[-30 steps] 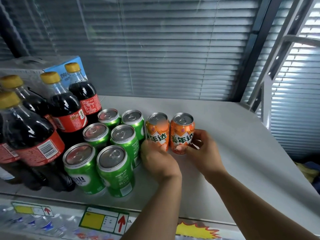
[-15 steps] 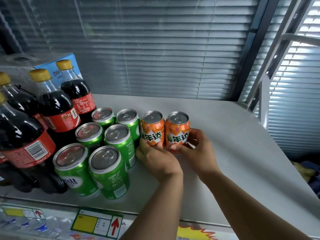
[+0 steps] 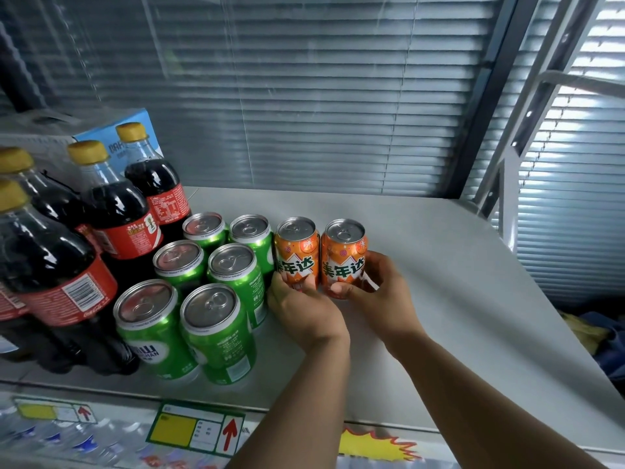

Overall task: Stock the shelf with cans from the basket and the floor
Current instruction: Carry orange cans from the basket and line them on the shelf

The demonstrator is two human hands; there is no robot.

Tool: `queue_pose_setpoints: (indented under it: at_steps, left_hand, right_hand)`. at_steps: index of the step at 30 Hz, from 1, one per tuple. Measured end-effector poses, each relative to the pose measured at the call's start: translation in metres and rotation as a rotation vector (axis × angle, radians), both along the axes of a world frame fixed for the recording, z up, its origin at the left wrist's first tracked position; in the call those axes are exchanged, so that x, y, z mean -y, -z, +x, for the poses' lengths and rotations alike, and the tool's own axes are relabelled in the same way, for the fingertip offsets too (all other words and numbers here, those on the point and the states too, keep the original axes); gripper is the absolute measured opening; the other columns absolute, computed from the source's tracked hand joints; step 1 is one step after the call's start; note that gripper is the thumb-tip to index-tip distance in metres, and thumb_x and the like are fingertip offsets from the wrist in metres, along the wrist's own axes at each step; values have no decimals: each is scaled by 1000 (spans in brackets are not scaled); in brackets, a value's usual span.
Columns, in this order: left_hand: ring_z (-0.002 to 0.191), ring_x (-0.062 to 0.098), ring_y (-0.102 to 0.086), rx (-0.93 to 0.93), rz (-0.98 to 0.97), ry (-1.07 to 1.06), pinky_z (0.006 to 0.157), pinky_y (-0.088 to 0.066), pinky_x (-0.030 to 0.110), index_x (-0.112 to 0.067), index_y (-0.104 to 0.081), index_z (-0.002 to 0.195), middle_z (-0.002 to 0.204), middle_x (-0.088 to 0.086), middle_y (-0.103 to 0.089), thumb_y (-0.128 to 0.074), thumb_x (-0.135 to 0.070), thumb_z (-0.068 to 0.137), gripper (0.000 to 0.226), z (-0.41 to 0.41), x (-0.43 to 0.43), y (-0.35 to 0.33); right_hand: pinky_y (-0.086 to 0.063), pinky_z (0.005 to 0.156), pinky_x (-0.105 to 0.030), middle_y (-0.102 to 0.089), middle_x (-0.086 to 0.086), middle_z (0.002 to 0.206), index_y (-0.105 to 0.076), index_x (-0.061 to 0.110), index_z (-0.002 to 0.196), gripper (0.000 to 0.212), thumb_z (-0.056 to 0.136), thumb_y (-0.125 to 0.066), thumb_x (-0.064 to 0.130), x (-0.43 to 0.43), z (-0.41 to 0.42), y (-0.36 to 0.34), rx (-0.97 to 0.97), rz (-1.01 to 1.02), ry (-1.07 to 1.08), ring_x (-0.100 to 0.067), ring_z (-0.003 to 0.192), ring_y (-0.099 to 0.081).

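Room: open shelf (image 3: 456, 282) runs from right orange can (image 3: 343, 255) to its right edge.
Left hand (image 3: 304, 309): fingers grasp left orange can (image 3: 297, 248), just beside green cans (image 3: 216, 299).
Right hand (image 3: 378, 292): fingers grasp right orange can.

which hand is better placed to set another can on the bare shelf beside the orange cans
Probably right: the right hand holds the outer orange can, beside bare shelf; the left hand is hemmed between green cans and the inner orange can.
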State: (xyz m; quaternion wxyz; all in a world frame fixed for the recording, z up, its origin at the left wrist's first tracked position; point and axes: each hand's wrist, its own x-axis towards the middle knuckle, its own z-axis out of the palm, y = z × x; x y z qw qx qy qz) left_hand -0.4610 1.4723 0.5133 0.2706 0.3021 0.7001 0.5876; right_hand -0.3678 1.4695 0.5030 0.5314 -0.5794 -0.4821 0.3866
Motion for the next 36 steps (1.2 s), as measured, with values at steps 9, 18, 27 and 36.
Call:
queue_pose_setpoints:
  at_steps: [9,18,27,36]
  left_hand:
    - [125,32,-56,-42,8,161,104,-45,43,-2,-44,141,136,20,-57,-58,-23,94,53,-9,36,-15]
    - [119,27,-60,-62,-27,313,96,-43,33,-7,-65,117,126,10,-66,-50,-26,99,30,-11,114,-82]
    - [96,34,-67,12,-74,406,88,-54,50,-23,-64,77,87,4,-70,-47,-40,95,30,-39,205,-110]
    - [97,30,-67,22,-81,488,90,-54,46,-22,-68,90,101,7,-73,-49,-41,98,28,-86,326,-135]
  right_hand:
    - [-46,94,-31,-65,-6,126,-61,14,120,35,95,-60,38,43,1,-41,-71,-115,156,-18,113,-59]
    - [-54,87,-49,-65,-7,90,-63,16,91,27,100,-48,36,121,-5,-84,-121,-159,209,-23,88,-62]
    - [-49,68,-34,-61,-9,83,-63,3,100,31,101,-45,28,222,-26,-123,-233,-174,204,-19,74,-57]
    - [-53,90,-55,-69,-10,80,-66,19,83,32,95,-45,41,354,-63,-164,-127,-130,280,-33,83,-66]
